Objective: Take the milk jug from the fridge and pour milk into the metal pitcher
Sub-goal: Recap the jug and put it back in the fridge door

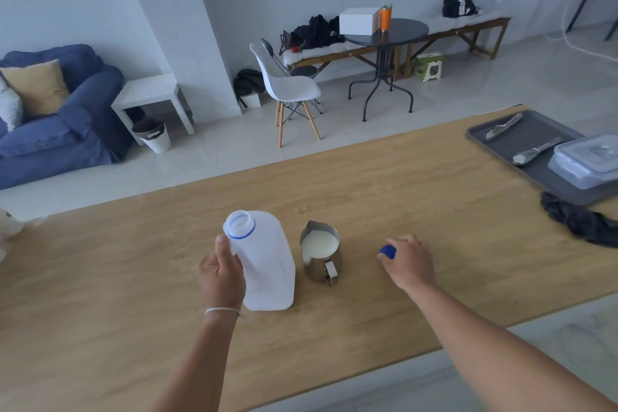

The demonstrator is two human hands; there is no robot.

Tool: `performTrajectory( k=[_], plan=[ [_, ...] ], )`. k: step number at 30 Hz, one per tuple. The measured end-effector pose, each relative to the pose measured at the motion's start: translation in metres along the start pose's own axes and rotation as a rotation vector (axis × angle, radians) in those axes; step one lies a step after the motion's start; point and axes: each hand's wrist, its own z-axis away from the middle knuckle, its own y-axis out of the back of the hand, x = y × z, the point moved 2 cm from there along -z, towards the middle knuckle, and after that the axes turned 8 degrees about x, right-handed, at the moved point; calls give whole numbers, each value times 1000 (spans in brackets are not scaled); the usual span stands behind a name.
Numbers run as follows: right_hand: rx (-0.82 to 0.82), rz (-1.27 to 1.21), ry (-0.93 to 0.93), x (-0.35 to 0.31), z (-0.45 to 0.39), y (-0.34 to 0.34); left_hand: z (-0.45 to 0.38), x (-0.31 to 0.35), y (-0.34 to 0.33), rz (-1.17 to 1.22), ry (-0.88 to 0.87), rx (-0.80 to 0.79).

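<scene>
A white plastic milk jug [267, 261] stands upright on the wooden counter [401, 197], its mouth uncapped with a blue ring below the rim. My left hand [220, 274] grips the jug's left side near the handle. Just right of the jug sits the metal pitcher [321, 256], holding milk, with its handle facing me. Further right, my right hand [408, 261] rests close to the counter with its fingers closed on the jug's blue cap [388, 251].
A grey tray [521, 144] with utensils and a lidded clear container [588, 157] lies at the counter's far right, with a dark cloth [578, 221] beside it. Beyond the counter are a chair, a round table and a blue sofa.
</scene>
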Motion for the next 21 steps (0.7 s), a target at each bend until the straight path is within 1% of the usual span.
performTrajectory(
  k=[3, 6, 9, 11, 12, 14, 16, 17, 18, 19, 21],
  plan=[
    [1, 103, 102, -1, -5, -4, -4, -1, -1, -7, 11, 14],
    [-8, 63, 103, -5, -8, -1, -7, -2, 0, -1, -1, 24],
    [59, -159, 23, -21, -9, 16, -9, -4, 5, -29, -47, 54],
    [154, -354, 28, -49, -9, 40, -11, -3, 10, -22, -43, 73],
    [216, -418, 74, -68, -9, 55, -12, -2, 12, -25, -37, 77],
    [351, -502, 239, -109, -7, 85, -13, -1, 14, -34, -21, 70],
    [413, -596, 428, -153, 1, 110, -14, 1, 16, -42, 1, 54],
    [395, -647, 529, -175, 6, 120, -15, 1, 16, -44, 10, 43],
    [344, -695, 625, -196, 13, 128, -16, 2, 17, -44, 15, 34],
    [273, -735, 717, -217, 21, 135, -18, 2, 18, -47, 17, 27],
    [150, -737, 909, -248, 35, 141, -20, 2, 20, -53, 1, 10]
  ],
)
